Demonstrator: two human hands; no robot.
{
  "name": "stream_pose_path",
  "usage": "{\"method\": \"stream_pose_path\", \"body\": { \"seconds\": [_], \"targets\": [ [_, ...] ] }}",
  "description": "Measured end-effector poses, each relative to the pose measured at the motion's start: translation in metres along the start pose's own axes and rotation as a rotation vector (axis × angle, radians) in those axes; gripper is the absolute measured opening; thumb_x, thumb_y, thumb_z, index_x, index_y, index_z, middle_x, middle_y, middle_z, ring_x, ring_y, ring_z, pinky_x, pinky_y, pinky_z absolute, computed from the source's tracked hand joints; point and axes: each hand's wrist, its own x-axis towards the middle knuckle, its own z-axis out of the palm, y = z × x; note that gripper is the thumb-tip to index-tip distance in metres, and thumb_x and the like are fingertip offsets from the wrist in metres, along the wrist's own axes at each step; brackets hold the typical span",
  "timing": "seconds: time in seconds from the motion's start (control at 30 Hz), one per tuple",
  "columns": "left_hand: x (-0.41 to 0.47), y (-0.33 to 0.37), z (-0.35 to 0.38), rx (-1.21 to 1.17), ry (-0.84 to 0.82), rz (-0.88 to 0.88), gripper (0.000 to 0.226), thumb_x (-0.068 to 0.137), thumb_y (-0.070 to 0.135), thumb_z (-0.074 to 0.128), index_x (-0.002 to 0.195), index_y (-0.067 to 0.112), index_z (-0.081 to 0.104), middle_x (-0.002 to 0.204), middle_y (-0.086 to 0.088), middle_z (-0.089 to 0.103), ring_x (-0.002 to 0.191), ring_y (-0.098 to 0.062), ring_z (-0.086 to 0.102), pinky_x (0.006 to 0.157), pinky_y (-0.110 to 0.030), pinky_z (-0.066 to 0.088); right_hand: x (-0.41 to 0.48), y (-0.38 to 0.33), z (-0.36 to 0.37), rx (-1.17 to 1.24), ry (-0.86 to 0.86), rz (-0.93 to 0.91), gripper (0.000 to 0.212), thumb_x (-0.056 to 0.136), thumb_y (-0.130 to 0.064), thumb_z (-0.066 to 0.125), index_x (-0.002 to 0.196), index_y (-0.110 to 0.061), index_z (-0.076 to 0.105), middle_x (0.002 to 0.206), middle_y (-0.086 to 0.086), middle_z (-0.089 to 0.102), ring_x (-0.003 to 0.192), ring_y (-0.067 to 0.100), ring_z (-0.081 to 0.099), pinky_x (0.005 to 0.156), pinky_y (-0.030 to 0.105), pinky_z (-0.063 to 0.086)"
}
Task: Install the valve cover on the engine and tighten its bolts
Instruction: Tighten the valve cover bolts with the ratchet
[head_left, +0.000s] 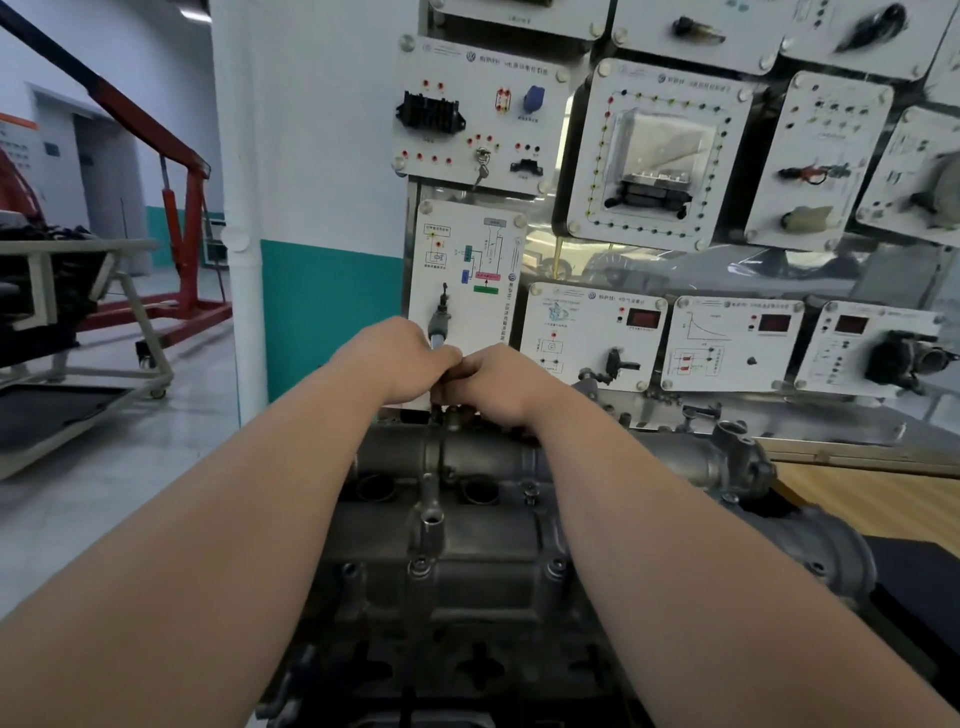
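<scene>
Cover sits on the engine, long axis left-right. My left grip and right grip meet curled over its far edge, equally near; what they pinch I cannot tell.

**Valve cover**: dull grey cast metal, lying flat on top of the engine in the lower centre of the frame. A rounded ridge crosses its far part from left to right, and two round wells open just in front of that ridge. **Bolts**: upright in bosses on the cover's near part. How far they are tightened cannot be told.
</scene>
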Motion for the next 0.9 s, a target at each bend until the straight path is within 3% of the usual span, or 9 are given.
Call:
{"method": "stream_pose_path", "body": {
  "seconds": [0.1, 0.2, 0.27, 0.33, 0.4, 0.47, 0.57, 0.77, 0.9],
  "targets": [
    [-0.004, 0.002, -0.003, -0.025, -0.036, 0.056, 0.044, 0.091, 0.047, 0.047, 0.083, 0.009, 0.069, 0.077, -0.009, 0.065, 0.072, -0.019, 0.058, 0.056, -0.026, 0.04, 0.005, 0.001, -0.001, -0.026, -0.035, -0.005, 0.017, 0.082, -0.021, 0.071, 0.096, -0.014, 0.077, 0.103, 0.014, 0.072, 0.083, 0.018, 0.063, 0.075, 0.028, 0.047],
    [-0.006, 0.003, -0.004, -0.041, -0.04, 0.096, 0.034, 0.092, 0.041, 0.049, 0.076, 0.016, 0.067, 0.071, -0.002, 0.061, 0.067, -0.015, 0.055, 0.053, -0.025, 0.036, 0.008, 0.004, -0.003, -0.065, -0.057, -0.009, 0.018, 0.082, -0.026, 0.072, 0.098, -0.018, 0.077, 0.105, 0.011, 0.072, 0.102, 0.026, 0.064, 0.091, 0.035, 0.048],
    [-0.007, 0.002, -0.005, -0.058, -0.044, 0.125, 0.029, 0.092, 0.037, 0.05, 0.078, 0.019, 0.067, 0.071, 0.002, 0.061, 0.068, -0.013, 0.055, 0.053, -0.025, 0.035, 0.011, 0.008, -0.004, -0.054, -0.064, -0.026, 0.02, 0.082, -0.027, 0.072, 0.099, -0.018, 0.077, 0.101, 0.005, 0.073, 0.093, 0.015, 0.066, 0.083, 0.03, 0.049],
    [-0.007, 0.001, -0.006, -0.074, -0.053, 0.157, 0.025, 0.093, 0.035, 0.049, 0.087, 0.02, 0.069, 0.08, 0.004, 0.063, 0.071, -0.008, 0.054, 0.056, -0.022, 0.036, 0.011, 0.01, -0.005, -0.001, -0.097, -0.028, 0.018, 0.085, -0.025, 0.07, 0.1, -0.016, 0.076, 0.087, -0.004, 0.072, 0.069, 0.002, 0.065, 0.063, 0.019, 0.05],
    [-0.008, 0.001, -0.008, -0.08, -0.072, 0.19, 0.026, 0.095, 0.033, 0.048, 0.097, 0.02, 0.07, 0.092, 0.004, 0.064, 0.078, -0.009, 0.053, 0.064, -0.022, 0.037, 0.011, 0.008, -0.005, 0.003, -0.149, -0.021, 0.015, 0.089, -0.024, 0.068, 0.1, -0.016, 0.074, 0.079, -0.01, 0.066, 0.059, 0.001, 0.062, 0.051, 0.012, 0.048],
    [-0.009, 0.001, -0.009, -0.081, -0.096, 0.211, 0.026, 0.096, 0.031, 0.047, 0.108, 0.023, 0.068, 0.099, 0.006, 0.059, 0.089, -0.012, 0.051, 0.079, -0.024, 0.035, 0.012, 0.006, -0.004, -0.013, -0.186, -0.025, 0.012, 0.092, -0.025, 0.065, 0.099, -0.018, 0.071, 0.079, -0.012, 0.064, 0.06, 0.002, 0.061, 0.049, 0.01, 0.046],
    [-0.009, 0.0, -0.009, -0.065, -0.117, 0.229, 0.027, 0.096, 0.03, 0.047, 0.115, 0.027, 0.066, 0.101, 0.009, 0.055, 0.095, -0.01, 0.049, 0.085, -0.024, 0.033, 0.013, 0.008, -0.003, 0.004, -0.163, -0.031, 0.005, 0.09, -0.024, 0.066, 0.092, -0.021, 0.07, 0.077, -0.015, 0.065, 0.052, -0.002, 0.061, 0.046, 0.009, 0.043],
    [-0.008, 0.003, -0.004, -0.02, 0.027, 0.144, 0.029, 0.09, 0.04, 0.054, 0.088, 0.016, 0.071, 0.08, 0.0, 0.065, 0.067, -0.008, 0.054, 0.055, -0.022, 0.038, 0.015, 0.011, 0.001, 0.006, -0.092, -0.053, 0.009, 0.087, -0.023, 0.07, 0.087, -0.014, 0.073, 0.06, -0.016, 0.065, 0.048, -0.002, 0.06, 0.046, 0.01, 0.043],
    [-0.011, 0.008, 0.007, 0.15, 0.199, 0.023, 0.043, 0.088, 0.045, 0.047, 0.061, 0.012, 0.047, 0.06, -0.005, 0.05, 0.054, -0.017, 0.046, 0.046, -0.025, 0.029, 0.013, 0.01, 0.003, -0.038, -0.07, -0.024, 0.007, 0.085, -0.028, 0.071, 0.085, -0.021, 0.073, 0.075, -0.013, 0.068, 0.049, -0.004, 0.061, 0.052, 0.015, 0.047]
  ]
}}
